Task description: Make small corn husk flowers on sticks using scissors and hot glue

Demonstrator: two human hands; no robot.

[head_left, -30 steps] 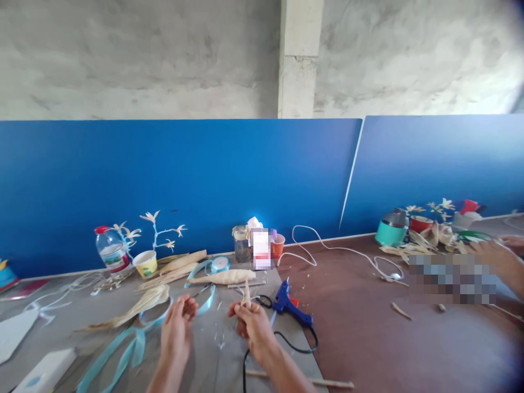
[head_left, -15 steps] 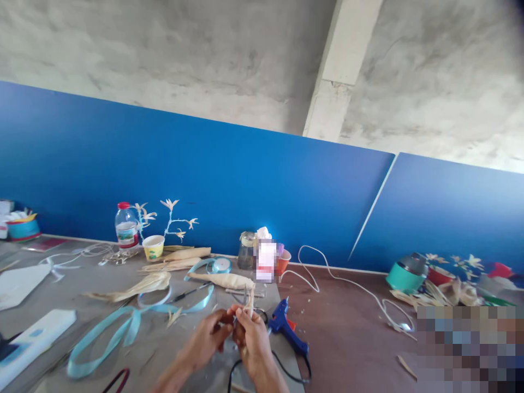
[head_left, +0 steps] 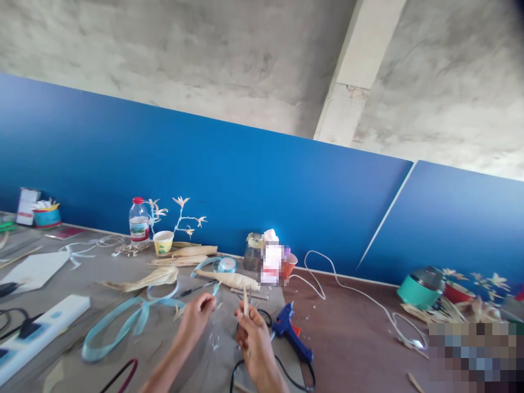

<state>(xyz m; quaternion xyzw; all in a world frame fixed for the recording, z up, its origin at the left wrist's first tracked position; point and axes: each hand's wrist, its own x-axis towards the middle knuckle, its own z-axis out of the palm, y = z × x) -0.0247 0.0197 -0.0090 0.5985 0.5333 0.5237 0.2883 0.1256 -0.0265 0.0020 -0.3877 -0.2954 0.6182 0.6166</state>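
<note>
My right hand (head_left: 252,330) pinches a pale, narrow strip of dried corn husk (head_left: 246,303), which stands upright out of the fingers. To its left, my left hand (head_left: 200,310) is apart from it, fingers curled together; whatever they hold, if anything, is too small to make out. Light blue ribbon (head_left: 110,344) lies looped on the table, partly hidden behind that hand. Just beyond both hands lies a bundled pale husk (head_left: 229,279). A blue glue gun (head_left: 292,333) rests right of my right hand.
A white power strip (head_left: 45,338) lies at left. Along the blue partition stand a red-capped bottle (head_left: 140,221), a yellow cup (head_left: 163,244) by husk flowers, a ribbon spool (head_left: 227,265) and a glass jar (head_left: 253,252). A white cable (head_left: 356,289) crosses the brown tabletop.
My hands have come apart: the left has moved away to the left, while the right keeps the husk strip. The whole view has shifted slightly, with things appearing farther right.
</note>
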